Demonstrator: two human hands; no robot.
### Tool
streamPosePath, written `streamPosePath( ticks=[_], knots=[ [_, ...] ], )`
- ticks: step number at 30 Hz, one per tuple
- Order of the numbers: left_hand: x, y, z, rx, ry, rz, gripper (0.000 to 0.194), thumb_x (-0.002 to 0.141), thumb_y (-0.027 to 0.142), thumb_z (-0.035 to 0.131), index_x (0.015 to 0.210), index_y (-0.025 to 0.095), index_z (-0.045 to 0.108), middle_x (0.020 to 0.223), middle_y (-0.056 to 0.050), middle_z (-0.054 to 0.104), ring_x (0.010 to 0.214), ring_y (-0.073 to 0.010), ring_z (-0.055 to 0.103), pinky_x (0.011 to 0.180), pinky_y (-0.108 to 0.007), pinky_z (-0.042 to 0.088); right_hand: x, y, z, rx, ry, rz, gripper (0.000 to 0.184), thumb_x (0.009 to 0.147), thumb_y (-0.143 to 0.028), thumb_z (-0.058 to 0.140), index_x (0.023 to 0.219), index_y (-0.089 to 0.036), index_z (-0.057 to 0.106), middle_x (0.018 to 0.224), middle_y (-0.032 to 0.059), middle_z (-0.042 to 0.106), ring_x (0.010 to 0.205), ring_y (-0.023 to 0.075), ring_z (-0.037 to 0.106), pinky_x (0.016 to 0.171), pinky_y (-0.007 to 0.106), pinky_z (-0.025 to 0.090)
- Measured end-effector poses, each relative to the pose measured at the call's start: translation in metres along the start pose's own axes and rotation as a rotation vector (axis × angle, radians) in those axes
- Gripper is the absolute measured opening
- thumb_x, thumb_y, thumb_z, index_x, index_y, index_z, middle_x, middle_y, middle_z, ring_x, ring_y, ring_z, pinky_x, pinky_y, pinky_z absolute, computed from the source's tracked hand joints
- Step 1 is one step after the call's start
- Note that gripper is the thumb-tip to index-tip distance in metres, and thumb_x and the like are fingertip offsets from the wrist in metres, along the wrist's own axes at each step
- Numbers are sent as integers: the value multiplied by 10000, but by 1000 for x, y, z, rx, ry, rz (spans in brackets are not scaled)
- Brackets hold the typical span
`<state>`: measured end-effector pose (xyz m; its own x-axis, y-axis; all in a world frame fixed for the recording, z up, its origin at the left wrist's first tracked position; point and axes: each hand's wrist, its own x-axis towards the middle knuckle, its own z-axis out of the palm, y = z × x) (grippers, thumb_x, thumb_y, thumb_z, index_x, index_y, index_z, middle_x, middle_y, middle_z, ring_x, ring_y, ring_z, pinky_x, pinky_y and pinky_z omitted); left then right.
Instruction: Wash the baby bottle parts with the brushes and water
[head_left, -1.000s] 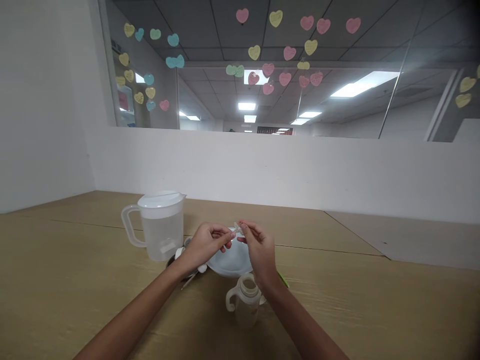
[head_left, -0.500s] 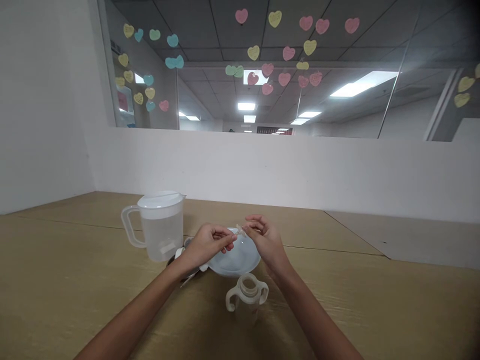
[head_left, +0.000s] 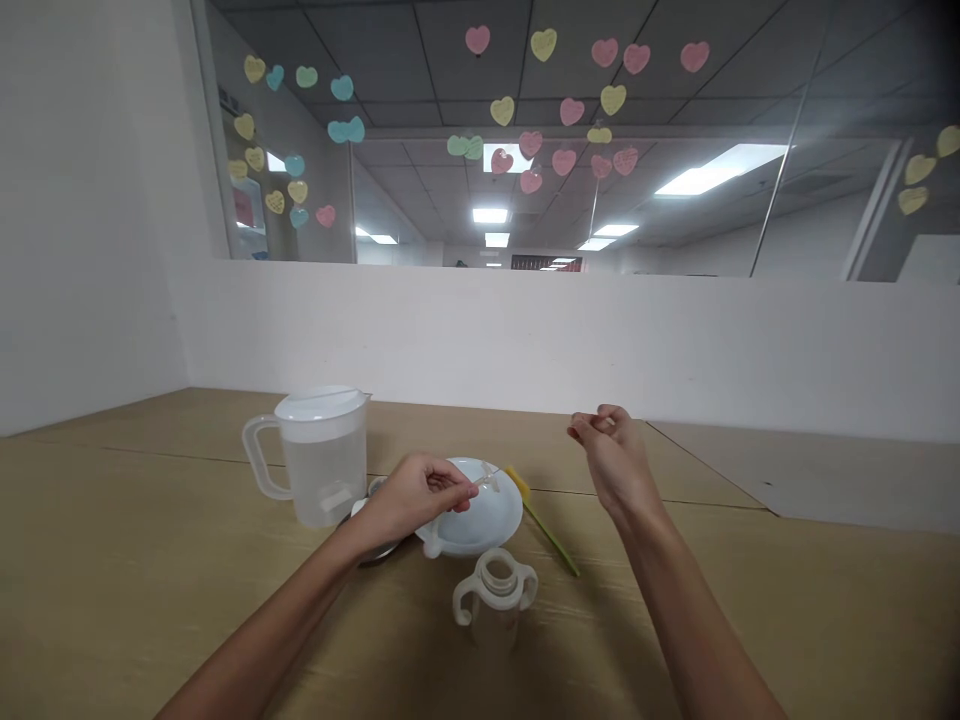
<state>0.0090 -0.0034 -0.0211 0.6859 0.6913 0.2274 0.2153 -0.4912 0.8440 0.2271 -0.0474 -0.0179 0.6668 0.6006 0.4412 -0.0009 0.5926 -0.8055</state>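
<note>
My left hand is closed, pinching a slim, pale, see-through piece between thumb and forefinger above a white bowl. Its far end looks wider, but the exact kind is too small to make out. To the right of the bowl, my right hand is raised with its fingers curled against the thumb; whatever they may hold is hidden. In front of the bowl stands a clear bottle with two white handles and an uncovered mouth.
A lidded water pitcher stands to the left. Beside the bowl's right rim lies a brush with a yellow head and green handle. A dark round item is partly under my left wrist. Behind the table is a white wall.
My right hand has pulled away to the right and up from the pale piece, uncovering the yellow-headed brush. My left hand still pinches the piece over the bowl.
</note>
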Motion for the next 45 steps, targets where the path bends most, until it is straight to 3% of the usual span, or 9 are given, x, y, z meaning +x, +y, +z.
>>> streamPosePath(
  ticks=[5, 8, 12, 16, 21, 26, 34, 40, 45],
  knots=[
    [-2, 0, -17, 70, 26, -13, 245, 694, 363, 638, 673, 124, 686, 648, -46, 667, 621, -145, 579, 574, -222, 432, 31, -16, -55, -13, 466, -137, 258, 545, -181, 607, 706, -213, 409, 624, -82, 444, 547, 69, 481, 681, 270, 442],
    [-1, 0, -29, 18, 139, 10, 264, 708, 383, 629, 687, 124, 675, 653, -41, 655, 623, -137, 570, 580, -220, 436, 42, -26, -83, 59, 555, -198, 303, 499, -151, 655, 692, -211, 429, 612, -82, 445, 560, 76, 499, 710, 281, 463],
    [3, -5, -35, -40, 199, 30, 299, 726, 416, 618, 755, 122, 664, 674, -43, 646, 616, -126, 557, 572, -219, 440, 41, -14, -69, -12, 399, -197, 294, 492, -195, 678, 687, -201, 458, 602, -61, 520, 572, 96, 530, 675, 283, 460],
    [6, -10, -33, -49, 224, 52, 317, 738, 432, 602, 799, 125, 657, 720, -56, 654, 653, -141, 575, 589, -237, 461, 31, 31, -29, -153, 133, -34, 226, 498, -214, 641, 678, -190, 506, 576, -51, 539, 582, 99, 530, 624, 240, 434],
    [8, -11, -29, -55, 211, 68, 332, 733, 443, 596, 810, 125, 657, 788, -74, 665, 735, -168, 591, 634, -257, 471, 17, 92, -11, -188, 64, 156, 175, 473, -197, 589, 629, -182, 511, 527, -34, 533, 518, 119, 522, 566, 264, 448],
    [8, -11, -26, -38, 216, 49, 342, 734, 450, 585, 813, 124, 656, 804, -75, 668, 768, -180, 593, 648, -259, 464, 5, 117, -11, -210, -7, 289, 161, 476, -213, 583, 599, -190, 482, 526, -20, 539, 513, 137, 542, 534, 271, 461],
    [10, -12, -21, -45, 191, 64, 366, 754, 463, 559, 842, 119, 649, 853, -84, 669, 820, -188, 595, 676, -266, 464, 0, 109, -12, -369, -130, 288, 181, 544, -244, 586, 703, -158, 576, 672, 26, 608, 639, 167, 579, 603, 291, 459],
    [8, -8, -15, -49, 174, 58, 383, 752, 467, 565, 846, 108, 658, 831, -88, 681, 823, -194, 600, 691, -265, 453, -1, 74, -3, -491, -191, 127, 224, 590, -277, 611, 793, -186, 630, 941, 74, 633, 995, 247, 532, 865, 392, 392],
    [8, -7, -9, -16, 138, 102, 352, 777, 440, 547, 850, 116, 665, 848, -80, 675, 810, -183, 591, 699, -263, 451, -29, 30, 24, -390, -519, 33, 296, 736, -394, 562, 945, -193, 621, 1018, 62, 643, 951, 191, 582, 850, 330, 431]
  ],
)
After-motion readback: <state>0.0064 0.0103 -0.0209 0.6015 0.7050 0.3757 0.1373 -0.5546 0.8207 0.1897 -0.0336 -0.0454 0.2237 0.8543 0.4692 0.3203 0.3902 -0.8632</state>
